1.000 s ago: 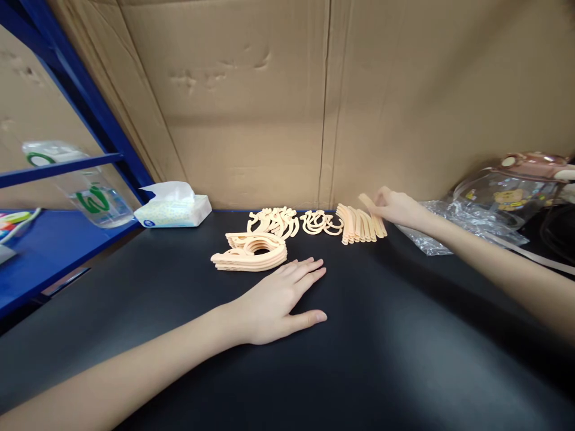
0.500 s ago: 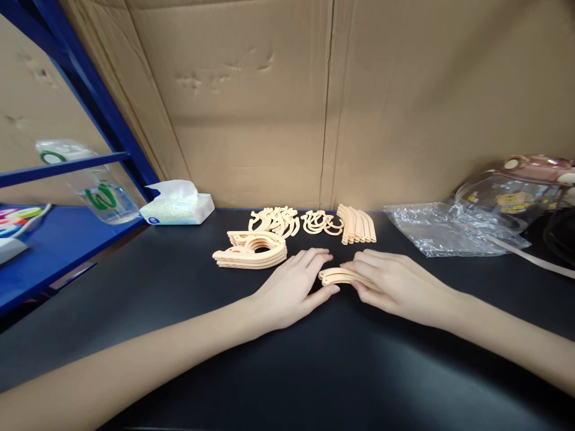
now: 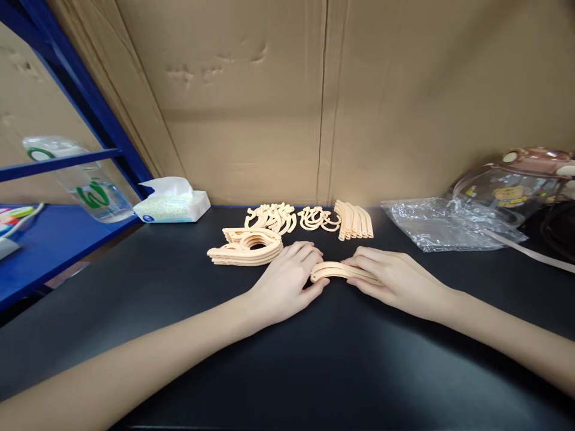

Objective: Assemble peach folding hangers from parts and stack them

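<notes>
Two curved beige plastic hanger arms (image 3: 335, 270) lie together, one along the other, just above or on the black table. My right hand (image 3: 390, 276) is closed round their right part, thumb below and fingers above. The left ends sit between the thumb and fingers of my left hand (image 3: 290, 278), which is closed on them. Left of that hand is a stack of folded beige hangers (image 3: 247, 246). Behind it lie a pile of beige hanger hooks (image 3: 272, 218), a smaller heap of curved hooks (image 3: 314, 219) and a row of loose curved arms (image 3: 354, 221).
A tissue pack (image 3: 173, 206) stands at the back left, near a blue shelf frame (image 3: 85, 90) with a clear bottle (image 3: 96, 194). At the right lie a clear plastic bag (image 3: 426, 224) and a transparent brown-topped container (image 3: 507, 185). Cardboard (image 3: 247, 120) walls the back.
My left hand has closed in on the left ends of the hanger arms, which now sit between its thumb and fingers. The view has shifted slightly.
</notes>
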Tool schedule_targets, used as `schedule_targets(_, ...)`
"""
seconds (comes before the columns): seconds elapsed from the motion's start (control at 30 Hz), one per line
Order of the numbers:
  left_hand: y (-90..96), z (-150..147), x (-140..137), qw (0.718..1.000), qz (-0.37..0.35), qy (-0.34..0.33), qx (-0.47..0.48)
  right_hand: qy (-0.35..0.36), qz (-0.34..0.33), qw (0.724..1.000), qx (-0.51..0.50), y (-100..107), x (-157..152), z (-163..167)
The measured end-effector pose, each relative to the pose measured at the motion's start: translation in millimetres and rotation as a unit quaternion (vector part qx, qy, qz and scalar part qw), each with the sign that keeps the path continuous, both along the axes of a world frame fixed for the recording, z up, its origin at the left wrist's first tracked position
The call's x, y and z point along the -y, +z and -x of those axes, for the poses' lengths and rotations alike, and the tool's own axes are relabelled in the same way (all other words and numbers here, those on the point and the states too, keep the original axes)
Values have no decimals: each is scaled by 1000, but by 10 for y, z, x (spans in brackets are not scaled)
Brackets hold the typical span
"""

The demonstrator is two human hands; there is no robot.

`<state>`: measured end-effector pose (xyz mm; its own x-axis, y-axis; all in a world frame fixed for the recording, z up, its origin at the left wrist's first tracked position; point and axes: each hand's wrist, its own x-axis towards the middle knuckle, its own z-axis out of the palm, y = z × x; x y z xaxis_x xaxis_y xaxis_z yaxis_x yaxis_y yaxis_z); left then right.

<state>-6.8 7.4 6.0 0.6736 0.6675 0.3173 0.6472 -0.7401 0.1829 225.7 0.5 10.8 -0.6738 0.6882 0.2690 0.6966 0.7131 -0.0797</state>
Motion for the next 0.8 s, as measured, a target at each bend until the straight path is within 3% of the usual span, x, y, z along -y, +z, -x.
schedule_targets(0.2,-13,-4,-10,1000,-18,4,6,-23,9,1000,-6,-9,17,9)
schedule_targets(0.53,-19,-5,35,989,-145,-9,-32,-6,5,1000,-2,-41,-8,-33)
schedule_targets(0.8,20,-1,24,988,-152,7,-35,-40,50,997,-46,-65,-36,-69)
